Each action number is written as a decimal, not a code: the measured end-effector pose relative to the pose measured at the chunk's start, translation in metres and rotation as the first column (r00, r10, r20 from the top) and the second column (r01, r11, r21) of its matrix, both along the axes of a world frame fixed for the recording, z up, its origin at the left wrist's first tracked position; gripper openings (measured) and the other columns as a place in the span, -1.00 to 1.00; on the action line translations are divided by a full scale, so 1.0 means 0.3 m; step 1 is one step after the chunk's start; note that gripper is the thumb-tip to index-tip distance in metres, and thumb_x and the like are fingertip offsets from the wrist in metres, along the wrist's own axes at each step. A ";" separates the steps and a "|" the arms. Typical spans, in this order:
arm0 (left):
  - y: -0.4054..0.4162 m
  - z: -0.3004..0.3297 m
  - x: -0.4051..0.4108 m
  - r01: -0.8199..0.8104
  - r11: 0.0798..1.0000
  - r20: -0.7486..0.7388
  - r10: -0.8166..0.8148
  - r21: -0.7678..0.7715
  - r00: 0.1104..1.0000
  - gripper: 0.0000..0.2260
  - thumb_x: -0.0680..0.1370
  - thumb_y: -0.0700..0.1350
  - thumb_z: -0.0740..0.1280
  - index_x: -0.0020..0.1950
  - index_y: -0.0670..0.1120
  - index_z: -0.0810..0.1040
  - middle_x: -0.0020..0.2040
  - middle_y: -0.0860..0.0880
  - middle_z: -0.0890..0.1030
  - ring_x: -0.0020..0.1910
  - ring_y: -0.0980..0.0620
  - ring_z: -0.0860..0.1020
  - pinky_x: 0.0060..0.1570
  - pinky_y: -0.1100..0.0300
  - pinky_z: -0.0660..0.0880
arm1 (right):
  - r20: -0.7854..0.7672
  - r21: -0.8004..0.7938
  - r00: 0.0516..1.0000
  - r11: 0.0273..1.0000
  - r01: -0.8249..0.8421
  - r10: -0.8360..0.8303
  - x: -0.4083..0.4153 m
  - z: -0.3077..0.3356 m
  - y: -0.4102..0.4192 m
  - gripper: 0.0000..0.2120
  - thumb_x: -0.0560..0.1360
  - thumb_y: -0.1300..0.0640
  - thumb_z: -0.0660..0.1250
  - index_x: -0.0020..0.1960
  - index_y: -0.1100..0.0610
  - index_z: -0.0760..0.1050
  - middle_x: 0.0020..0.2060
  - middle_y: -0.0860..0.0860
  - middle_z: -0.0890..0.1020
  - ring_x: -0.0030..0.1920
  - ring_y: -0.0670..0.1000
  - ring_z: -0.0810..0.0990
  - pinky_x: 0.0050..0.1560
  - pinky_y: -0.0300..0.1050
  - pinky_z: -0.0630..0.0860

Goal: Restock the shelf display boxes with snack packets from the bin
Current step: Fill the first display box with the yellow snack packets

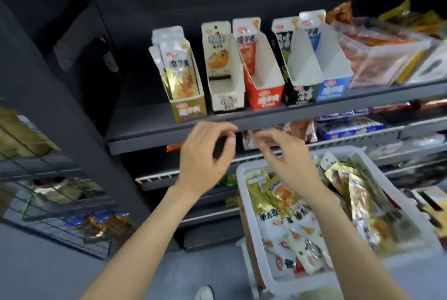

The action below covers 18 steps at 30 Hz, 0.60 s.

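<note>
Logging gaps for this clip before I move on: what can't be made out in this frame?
All in the head view:
- Right hand: motion-blurred; whether its fingers hold anything cannot be told.
- Left hand: fingers curled, a dark shape inside; too blurred to name.
- Bin: near and right rims cut off by the frame edge; the right forearm covers some packets.
- Black display box and blue display box: the cardboard sides hide how full they are.

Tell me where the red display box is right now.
In the head view, the red box stands mid-shelf, between the white box on its left and the black box on its right.
</note>
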<state>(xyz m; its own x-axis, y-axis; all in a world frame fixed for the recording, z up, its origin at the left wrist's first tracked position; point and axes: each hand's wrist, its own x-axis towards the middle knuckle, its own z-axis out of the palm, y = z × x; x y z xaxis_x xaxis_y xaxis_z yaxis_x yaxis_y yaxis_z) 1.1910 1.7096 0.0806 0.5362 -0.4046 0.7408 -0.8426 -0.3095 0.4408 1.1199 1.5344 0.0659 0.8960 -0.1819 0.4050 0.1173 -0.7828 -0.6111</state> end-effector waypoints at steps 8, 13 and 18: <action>-0.184 -0.245 -0.203 0.333 0.780 -0.498 -0.031 0.530 0.866 -0.65 0.55 0.03 0.30 0.33 0.07 0.41 0.31 0.09 0.45 0.31 0.09 0.37 0.22 0.17 0.35 | -0.409 -0.343 0.856 0.923 0.175 -0.315 -0.366 -0.213 -0.221 -0.74 0.49 0.16 0.35 0.18 0.09 0.54 0.11 0.04 0.59 0.18 0.16 0.49 0.17 0.03 0.43; -0.283 -0.366 -0.237 0.349 0.665 -0.489 0.028 0.661 0.872 -0.42 0.50 0.14 0.34 0.47 0.09 0.23 0.45 0.05 0.26 0.42 0.00 0.24 0.33 0.10 0.27 | -0.605 -0.283 0.742 0.949 0.140 -0.290 -0.450 -0.234 -0.269 -0.48 0.53 -0.19 0.22 0.38 0.06 0.35 0.24 0.05 0.50 0.20 0.10 0.51 0.06 -0.06 0.47; -0.313 -0.443 -0.255 0.338 0.582 -0.475 0.097 0.740 0.874 -0.29 0.43 0.23 0.36 0.50 0.09 0.16 0.48 0.06 0.17 0.43 0.01 0.23 0.33 0.01 0.33 | -0.612 -0.423 0.695 0.899 0.115 -0.377 -0.394 -0.284 -0.214 -0.19 0.39 -0.44 0.11 0.36 0.17 0.34 0.27 0.11 0.48 0.30 0.14 0.40 0.24 0.00 0.38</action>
